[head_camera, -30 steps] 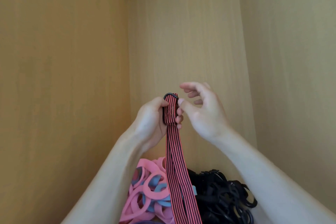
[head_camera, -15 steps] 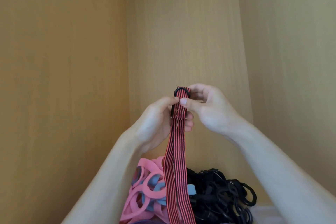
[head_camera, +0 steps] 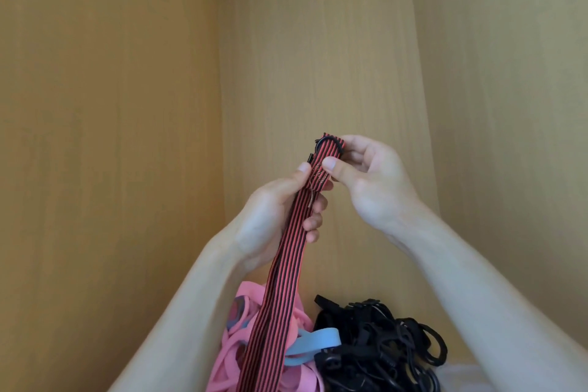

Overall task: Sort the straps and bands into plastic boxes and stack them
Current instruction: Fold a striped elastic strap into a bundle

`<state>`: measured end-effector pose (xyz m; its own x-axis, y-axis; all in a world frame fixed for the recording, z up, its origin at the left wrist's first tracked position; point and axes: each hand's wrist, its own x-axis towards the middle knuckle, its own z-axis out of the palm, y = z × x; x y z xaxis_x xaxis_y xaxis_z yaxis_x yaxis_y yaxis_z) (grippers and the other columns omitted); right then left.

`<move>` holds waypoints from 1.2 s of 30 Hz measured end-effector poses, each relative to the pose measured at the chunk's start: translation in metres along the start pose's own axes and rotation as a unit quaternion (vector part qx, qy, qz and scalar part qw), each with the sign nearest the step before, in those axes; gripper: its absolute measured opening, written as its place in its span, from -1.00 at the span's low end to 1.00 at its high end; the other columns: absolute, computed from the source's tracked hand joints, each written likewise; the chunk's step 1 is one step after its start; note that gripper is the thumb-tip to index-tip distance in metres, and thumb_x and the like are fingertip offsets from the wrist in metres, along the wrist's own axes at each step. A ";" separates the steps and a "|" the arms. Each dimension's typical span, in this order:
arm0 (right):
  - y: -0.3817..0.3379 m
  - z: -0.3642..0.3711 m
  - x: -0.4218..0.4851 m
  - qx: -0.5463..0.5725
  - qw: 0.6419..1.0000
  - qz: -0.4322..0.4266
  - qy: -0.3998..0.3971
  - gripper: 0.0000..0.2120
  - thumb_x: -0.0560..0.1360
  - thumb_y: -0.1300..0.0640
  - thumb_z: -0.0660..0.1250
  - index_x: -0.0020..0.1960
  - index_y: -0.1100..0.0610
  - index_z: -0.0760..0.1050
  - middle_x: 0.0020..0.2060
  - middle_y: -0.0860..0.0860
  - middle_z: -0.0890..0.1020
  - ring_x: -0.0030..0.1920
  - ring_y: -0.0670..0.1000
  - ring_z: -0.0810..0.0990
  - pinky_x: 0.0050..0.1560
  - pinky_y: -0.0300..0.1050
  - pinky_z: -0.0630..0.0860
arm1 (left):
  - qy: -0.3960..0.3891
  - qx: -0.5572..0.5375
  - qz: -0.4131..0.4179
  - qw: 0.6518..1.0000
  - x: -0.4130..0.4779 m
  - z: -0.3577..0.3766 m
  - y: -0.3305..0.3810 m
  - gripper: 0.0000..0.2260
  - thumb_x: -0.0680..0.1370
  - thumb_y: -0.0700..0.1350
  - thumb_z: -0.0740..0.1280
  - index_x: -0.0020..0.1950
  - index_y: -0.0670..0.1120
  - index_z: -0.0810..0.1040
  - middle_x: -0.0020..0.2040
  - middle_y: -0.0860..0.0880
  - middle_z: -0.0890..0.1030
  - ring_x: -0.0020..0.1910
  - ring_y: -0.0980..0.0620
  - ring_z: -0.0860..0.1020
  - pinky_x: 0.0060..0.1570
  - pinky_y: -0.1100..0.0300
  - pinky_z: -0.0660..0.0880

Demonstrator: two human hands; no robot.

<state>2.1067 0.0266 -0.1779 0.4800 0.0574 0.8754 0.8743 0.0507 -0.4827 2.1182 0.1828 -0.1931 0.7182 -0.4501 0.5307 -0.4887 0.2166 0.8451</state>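
- Head view, counted: one red-and-black striped strap, two hands, one plain light-blue band, one heap of pink bands, and one heap of black straps.
- The left hand curls round the strap below its top, thumb on the front.
- The right hand pinches the strap's upper end between thumb and forefinger, by a black ring.
- The strap hangs down over the pink heap, and its lower end is cut off by the frame.
- Both heaps are too tangled to count and are cut off below.
- Whether the heaps lie in a box cannot be told.
- Wooden walls stand behind.
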 end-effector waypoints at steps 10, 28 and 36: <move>0.007 -0.004 0.001 -0.005 1.000 0.002 -0.028 -0.81 0.57 0.35 0.35 0.00 0.08 0.61 -0.12 -0.05 0.71 -0.08 -0.09 0.67 0.10 -0.17 0.59 | 0.009 0.006 -0.040 0.999 -0.004 0.001 0.001 -0.61 0.58 0.19 0.21 0.02 -0.16 0.45 -0.34 0.01 0.34 -0.48 0.08 0.26 -0.54 0.22 0.31; 0.013 -0.013 0.002 0.062 0.995 0.011 -0.072 -0.75 0.56 0.36 0.34 0.19 0.13 0.55 -0.02 0.04 0.69 -0.01 0.04 0.61 0.22 0.12 0.54 | 0.002 0.015 -0.044 0.999 -0.015 0.003 0.012 -0.64 0.68 0.14 0.07 -0.06 -0.14 0.39 -0.32 -0.04 0.14 -0.50 0.14 0.13 -0.54 0.29 0.09; 0.015 -0.019 0.003 0.037 0.997 0.011 -0.072 -0.77 0.54 0.38 0.37 0.08 0.10 0.57 -0.09 0.00 0.71 -0.09 -0.06 0.64 0.18 -0.09 0.56 | -0.029 -0.012 -0.049 0.998 -0.002 -0.010 -0.002 -0.61 0.62 0.20 0.24 0.04 -0.13 0.61 -0.32 0.01 0.31 -0.48 0.10 0.23 -0.56 0.25 0.28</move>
<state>2.1232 0.0090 -0.1818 0.4797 0.2013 0.8540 0.8531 0.1206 -0.5076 2.1230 0.1919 -0.1953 0.7310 -0.5198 0.4422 -0.4061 0.1894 0.8940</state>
